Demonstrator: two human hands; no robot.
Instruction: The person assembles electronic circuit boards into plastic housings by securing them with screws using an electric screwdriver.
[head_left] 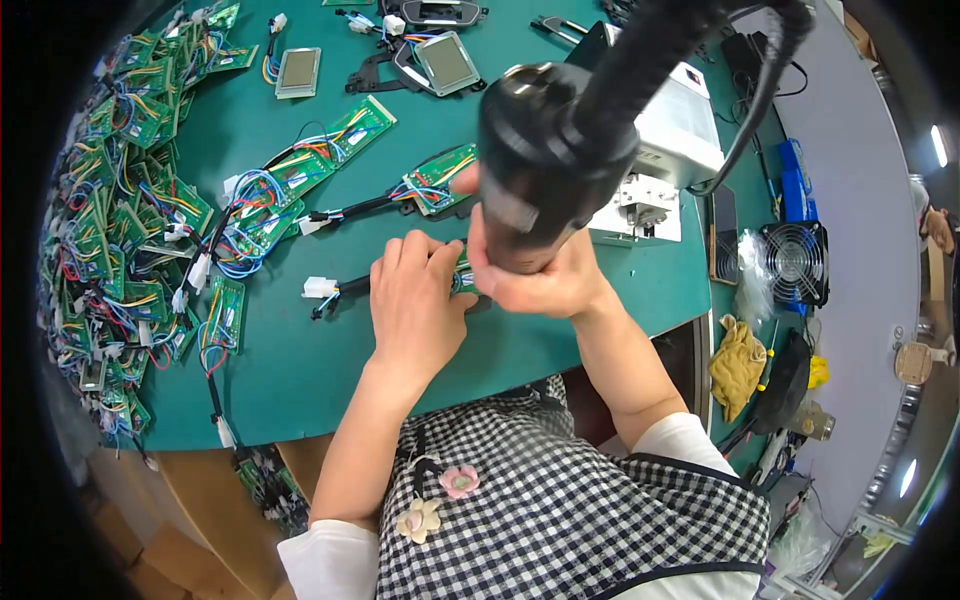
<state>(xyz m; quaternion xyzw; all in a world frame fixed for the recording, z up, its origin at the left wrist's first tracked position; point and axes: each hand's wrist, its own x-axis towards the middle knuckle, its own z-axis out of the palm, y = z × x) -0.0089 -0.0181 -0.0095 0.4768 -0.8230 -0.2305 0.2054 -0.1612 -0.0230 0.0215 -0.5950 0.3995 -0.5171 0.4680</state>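
Note:
In the middle of the head view, my right hand [548,288] is wrapped round a thick black electric screwdriver [515,160], with a dark cable at its top. Its lower end and tip are hidden behind my hand. Just left of it, my left hand [412,305] lies with curled fingers on a small green circuit board [463,278], pressing it to the table. Most of that board is covered by my hands. A black cable with a white connector [320,288] sticks out to its left. Beyond lies another wired circuit board [440,180] on a black frame.
A heap of wired green boards [130,200] covers the green table's left side. Several more boards [345,140] lie beside it. At the back are display modules [447,62]. A white machine with a metal block [650,205] stands right. Farther right are a fan [795,262] and yellow cloth [738,368].

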